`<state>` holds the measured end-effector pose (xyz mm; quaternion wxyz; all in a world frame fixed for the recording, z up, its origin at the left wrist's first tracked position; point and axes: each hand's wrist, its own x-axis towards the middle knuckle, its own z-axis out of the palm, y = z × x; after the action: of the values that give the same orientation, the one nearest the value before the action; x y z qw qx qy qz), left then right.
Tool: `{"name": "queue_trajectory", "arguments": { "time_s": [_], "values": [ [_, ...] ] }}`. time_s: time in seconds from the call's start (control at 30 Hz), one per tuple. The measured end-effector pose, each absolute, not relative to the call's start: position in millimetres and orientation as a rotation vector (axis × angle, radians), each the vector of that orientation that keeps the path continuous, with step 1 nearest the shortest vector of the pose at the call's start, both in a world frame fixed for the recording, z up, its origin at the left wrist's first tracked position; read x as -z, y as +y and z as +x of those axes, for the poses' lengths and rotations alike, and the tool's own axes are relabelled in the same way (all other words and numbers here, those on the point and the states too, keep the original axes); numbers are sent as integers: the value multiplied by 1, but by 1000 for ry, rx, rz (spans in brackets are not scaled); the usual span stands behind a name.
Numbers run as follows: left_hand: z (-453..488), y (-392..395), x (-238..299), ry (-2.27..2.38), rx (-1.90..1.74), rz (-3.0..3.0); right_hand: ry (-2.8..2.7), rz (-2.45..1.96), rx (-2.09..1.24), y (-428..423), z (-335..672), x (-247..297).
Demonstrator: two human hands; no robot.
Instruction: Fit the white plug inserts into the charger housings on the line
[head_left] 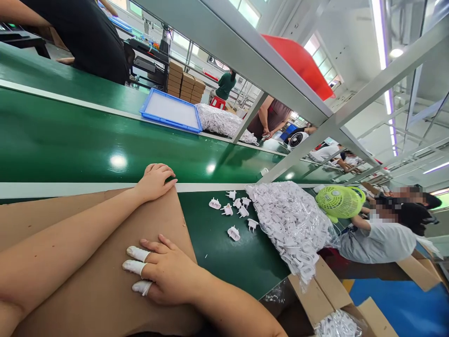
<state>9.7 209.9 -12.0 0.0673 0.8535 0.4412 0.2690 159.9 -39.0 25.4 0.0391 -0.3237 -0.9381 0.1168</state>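
"What is the left hand point(156, 181) doing?"

"It lies on the far right corner of a big brown cardboard sheet point(105, 292). Its fingers are close together and a bit bent. I can't tell if they pinch the edge."

"And the right hand point(171, 271)?"

"It lies palm down on the same sheet. Its fingers are spread wide and hold nothing. Three of them wear white covers point(133, 267)."

"Where is the cardboard sheet?"

"It is under both hands, and it covers the left part of the green worktop point(217, 255)."

"What is near it?"

"Some small white plugs point(234, 233) lie loose, a bit to the right. Next to them is a big clear bag point(291, 224), stuffed full of white parts point(280, 206)."

"What else do you see?"

"A green fan point(340, 201) is just past the bag. Across the way there's a blue tray point(170, 122), with another full bag point(224, 122) right beside it. Low on the right, there's an open box point(308, 295)."
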Motion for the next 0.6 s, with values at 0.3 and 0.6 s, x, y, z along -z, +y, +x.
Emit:
{"name": "queue_trajectory", "arguments": {
  "time_s": [0.3, 0.6],
  "values": [
    [14, 195, -7, 1658, -958, 2135, -2850, -1004, -447, -40, 161, -21],
    [17, 197, -11, 1624, -955, 1865, -2837, -1003, -492, -40, 161, -24]
  ]
}}
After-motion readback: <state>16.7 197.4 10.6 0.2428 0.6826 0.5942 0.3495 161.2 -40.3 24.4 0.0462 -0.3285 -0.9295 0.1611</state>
